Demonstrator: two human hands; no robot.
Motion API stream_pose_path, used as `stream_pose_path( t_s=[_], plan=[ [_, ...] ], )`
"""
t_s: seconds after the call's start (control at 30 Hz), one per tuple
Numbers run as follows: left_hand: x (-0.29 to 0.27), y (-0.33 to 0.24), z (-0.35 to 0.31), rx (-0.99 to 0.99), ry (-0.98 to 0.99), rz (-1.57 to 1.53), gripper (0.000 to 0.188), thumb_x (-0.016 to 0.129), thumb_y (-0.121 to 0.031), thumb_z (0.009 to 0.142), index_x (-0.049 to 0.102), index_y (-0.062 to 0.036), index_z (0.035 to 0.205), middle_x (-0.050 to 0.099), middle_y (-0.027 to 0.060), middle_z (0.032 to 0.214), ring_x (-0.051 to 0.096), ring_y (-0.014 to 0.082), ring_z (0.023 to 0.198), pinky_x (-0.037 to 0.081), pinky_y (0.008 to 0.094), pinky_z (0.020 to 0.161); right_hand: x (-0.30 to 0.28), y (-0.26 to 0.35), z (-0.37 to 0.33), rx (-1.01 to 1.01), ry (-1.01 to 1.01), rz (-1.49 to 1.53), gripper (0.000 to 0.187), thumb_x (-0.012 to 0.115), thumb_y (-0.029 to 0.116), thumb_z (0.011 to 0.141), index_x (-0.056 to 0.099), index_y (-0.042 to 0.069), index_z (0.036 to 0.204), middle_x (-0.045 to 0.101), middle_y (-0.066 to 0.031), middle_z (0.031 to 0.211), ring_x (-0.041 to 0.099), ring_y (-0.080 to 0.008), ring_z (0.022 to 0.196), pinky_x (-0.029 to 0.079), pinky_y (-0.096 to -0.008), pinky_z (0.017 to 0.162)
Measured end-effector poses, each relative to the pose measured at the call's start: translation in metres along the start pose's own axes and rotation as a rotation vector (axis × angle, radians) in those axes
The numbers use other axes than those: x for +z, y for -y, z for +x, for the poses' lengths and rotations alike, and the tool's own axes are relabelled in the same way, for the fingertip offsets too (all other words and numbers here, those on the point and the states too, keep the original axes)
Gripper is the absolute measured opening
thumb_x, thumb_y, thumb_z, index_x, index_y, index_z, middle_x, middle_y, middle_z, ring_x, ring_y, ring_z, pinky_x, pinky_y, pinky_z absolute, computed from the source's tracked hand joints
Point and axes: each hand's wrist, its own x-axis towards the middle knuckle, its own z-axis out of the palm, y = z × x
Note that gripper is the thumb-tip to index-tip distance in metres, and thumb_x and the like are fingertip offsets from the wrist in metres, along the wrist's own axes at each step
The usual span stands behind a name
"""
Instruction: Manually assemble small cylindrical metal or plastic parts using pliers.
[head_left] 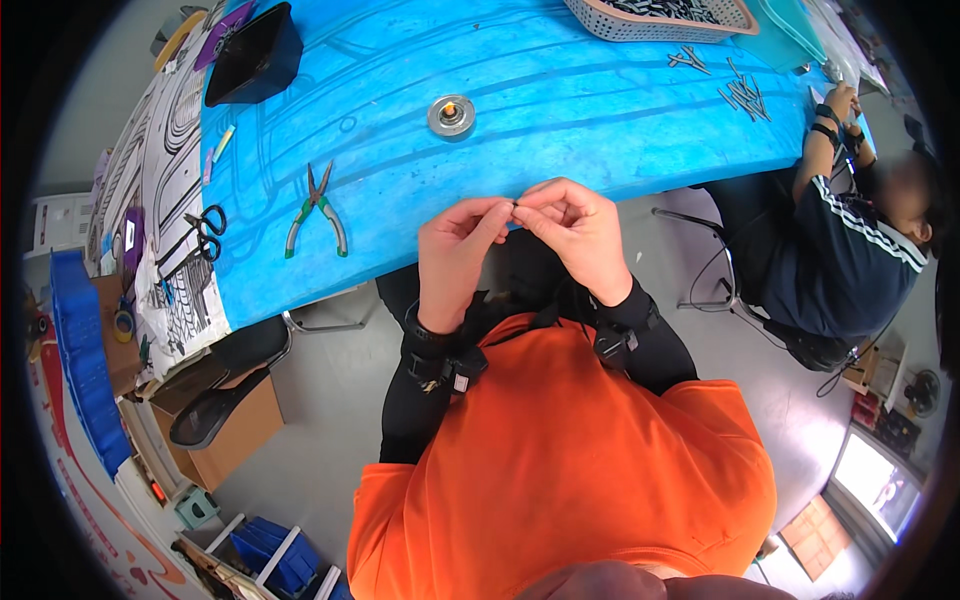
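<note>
**Tiny dark piece [515,204] held in a two-sided pinch**

From my remote seat I have the left grip [462,240] and the right grip [572,225] close together, each with thumb and forefinger pinching that piece, which is too small for me to identify. It sits between them, at the near edge of the blue-covered table [600,130]. Left of the grips I see green-handled pliers [316,195] and, farther left, black-handled scissors [203,234]. Ahead and slightly left is a round metal dish [444,123] with an orange-yellow centre. Ahead and right lie loose thin strips [744,97]; beyond them stands a pink-rimmed basket [660,34].
</note>
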Motion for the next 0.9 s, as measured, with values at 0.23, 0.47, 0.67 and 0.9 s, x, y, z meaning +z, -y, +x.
stream_pose_path(
  t_s=[0.23,0.47,0.67,0.9],
  plan=[
    [0.001,0.003,0.001,0.014,-0.031,0.042,0.012,0.065,-0.009,0.088,0.069,0.0011,0.094,0.066,0.0033,0.083,0.057,0.0067,0.071,0.045,0.0201,0.065,-0.002,-0.002,0.003,0.075,0.015,0.109,0.008,0.066,0.0,0.085,0.062,-0.003,0.091,0.068,-0.0057,0.087,0.063,-0.0079,0.078,0.051,-0.0209,0.069],
    [0.002,0.005,-0.001,-0.02,-0.068,0.048,0.013,0.064,-0.011,0.088,0.067,0.0014,0.091,0.064,0.0024,0.081,0.055,0.0082,0.07,0.044,0.0219,0.066,-0.006,-0.004,0.005,0.179,0.086,0.138,0.009,0.065,0.003,0.087,0.064,-0.003,0.094,0.068,-0.0082,0.086,0.065,-0.012,0.078,0.052,-0.023,0.07],
    [-0.001,0.004,0.0,-0.009,-0.077,0.099,0.012,0.063,-0.011,0.089,0.067,0.0002,0.092,0.064,0.0014,0.081,0.055,0.0075,0.071,0.043,0.0214,0.067,-0.005,-0.003,0.007,0.198,0.091,0.13,0.009,0.066,0.004,0.086,0.065,-0.003,0.092,0.068,-0.0082,0.086,0.065,-0.0115,0.077,0.053,-0.023,0.069],
    [-0.029,0.002,0.001,0.409,-0.307,0.99,0.041,0.071,-0.024,0.083,0.058,0.0026,0.111,0.062,0.0148,0.104,0.058,0.0239,0.092,0.046,0.0336,0.08,0.002,-0.006,0.019,0.086,-0.051,-0.258,0.007,0.066,0.005,0.086,0.065,-0.002,0.09,0.067,-0.0065,0.079,0.059,-0.0057,0.068,0.045,-0.0183,0.061]
  ],
)
